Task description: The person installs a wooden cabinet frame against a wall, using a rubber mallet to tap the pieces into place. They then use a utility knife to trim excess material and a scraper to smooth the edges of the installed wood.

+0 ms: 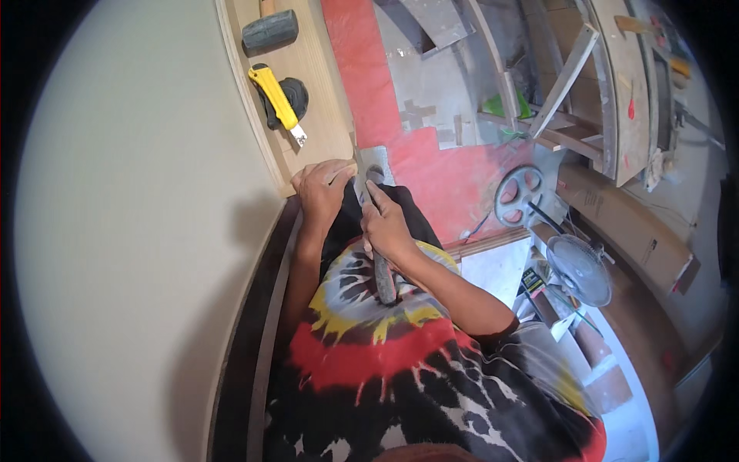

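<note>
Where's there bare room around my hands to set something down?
A small patch of wooden board between the yellow knife and your left hand; more on the red sheet, left of the grey wheel. It's crowded beside the fan.

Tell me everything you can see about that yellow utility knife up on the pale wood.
The yellow utility knife has a long, slim body that looks like plastic, with a short, light metal-looking tip showing dark marks. It lies slantwise across a rounded black object, its tip end pointing toward the lower right of the picture, over the pale wooden surface. Neither the left hand nor the right hand touches it.
</note>
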Available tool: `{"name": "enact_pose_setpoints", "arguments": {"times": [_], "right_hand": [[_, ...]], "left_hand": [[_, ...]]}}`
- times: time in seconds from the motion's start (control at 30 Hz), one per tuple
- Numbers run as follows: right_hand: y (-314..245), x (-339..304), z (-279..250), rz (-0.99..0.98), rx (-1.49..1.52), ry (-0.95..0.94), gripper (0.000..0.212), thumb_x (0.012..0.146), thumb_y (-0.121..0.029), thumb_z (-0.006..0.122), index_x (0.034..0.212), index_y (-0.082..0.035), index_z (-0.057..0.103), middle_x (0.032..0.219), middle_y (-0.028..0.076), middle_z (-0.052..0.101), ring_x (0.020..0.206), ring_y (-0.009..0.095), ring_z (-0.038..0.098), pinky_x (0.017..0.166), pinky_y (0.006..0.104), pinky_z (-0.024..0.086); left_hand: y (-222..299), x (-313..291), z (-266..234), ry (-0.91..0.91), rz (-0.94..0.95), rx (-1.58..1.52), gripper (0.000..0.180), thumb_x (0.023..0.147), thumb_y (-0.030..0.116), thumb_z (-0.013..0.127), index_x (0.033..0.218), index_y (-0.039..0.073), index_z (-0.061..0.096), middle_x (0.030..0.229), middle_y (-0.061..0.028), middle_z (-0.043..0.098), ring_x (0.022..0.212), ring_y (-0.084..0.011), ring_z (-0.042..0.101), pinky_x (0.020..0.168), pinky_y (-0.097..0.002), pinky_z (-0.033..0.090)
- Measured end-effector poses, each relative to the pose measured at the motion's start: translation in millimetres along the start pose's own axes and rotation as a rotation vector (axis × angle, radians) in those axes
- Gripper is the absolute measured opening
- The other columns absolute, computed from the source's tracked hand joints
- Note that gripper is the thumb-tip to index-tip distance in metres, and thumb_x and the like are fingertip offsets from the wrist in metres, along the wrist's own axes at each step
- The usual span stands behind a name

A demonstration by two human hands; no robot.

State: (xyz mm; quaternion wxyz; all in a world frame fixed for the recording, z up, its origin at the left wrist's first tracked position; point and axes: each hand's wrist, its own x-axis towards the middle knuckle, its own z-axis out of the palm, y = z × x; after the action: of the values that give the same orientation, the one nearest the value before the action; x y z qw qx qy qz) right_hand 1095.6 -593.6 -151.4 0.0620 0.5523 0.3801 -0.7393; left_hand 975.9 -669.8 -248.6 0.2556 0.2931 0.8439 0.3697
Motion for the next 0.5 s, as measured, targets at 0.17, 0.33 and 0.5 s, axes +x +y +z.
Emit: {"name": "enact_pose_setpoints", "arguments": {"times": [0.17, 0.33, 0.5], "right_hand": [[36, 35, 2, -0.278, -0.195, 0.078, 0.052, 0.100, -0.010, 0.044, 0.150, 0.001, 0.035, 0.063, 0.007, 0.054, 0.041, 0.016, 0.050, 0.040, 0.0320, 0.043], [-10, 38, 4, -0.086, -0.091, 0.049, 0.049, 0.100, -0.012, 0.046, 0.147, 0.000, 0.040, 0.068, 0.013, 0.060, 0.042, 0.019, 0.053, 0.041, 0.0346, 0.045], [37, 18, -1, -0.165, -0.177, 0.089, 0.048, 0.099, -0.012, 0.048, 0.146, 0.000, 0.042, 0.075, 0.018, 0.064, 0.045, 0.022, 0.058, 0.042, 0.0356, 0.047]], "left_hand": [[1, 1, 2, -0.003, 0.055, 0.024, 0.018, 0.083, 0.026, 0.075, 0.094, 0.012, 0.077, 0.098, -0.0027, 0.075, 0.097, -0.0227, 0.063, 0.095, -0.0382, 0.035], [4, 5, -1, -0.011, 0.050, 0.101, 0.019, 0.083, 0.023, 0.075, 0.097, 0.011, 0.077, 0.102, -0.0039, 0.075, 0.101, -0.0235, 0.063, 0.100, -0.0382, 0.037], [7, -1, -2, -0.009, 0.007, 0.075, 0.020, 0.083, 0.024, 0.075, 0.099, 0.012, 0.077, 0.103, -0.0035, 0.075, 0.103, -0.0220, 0.063, 0.102, -0.0382, 0.035]]}}
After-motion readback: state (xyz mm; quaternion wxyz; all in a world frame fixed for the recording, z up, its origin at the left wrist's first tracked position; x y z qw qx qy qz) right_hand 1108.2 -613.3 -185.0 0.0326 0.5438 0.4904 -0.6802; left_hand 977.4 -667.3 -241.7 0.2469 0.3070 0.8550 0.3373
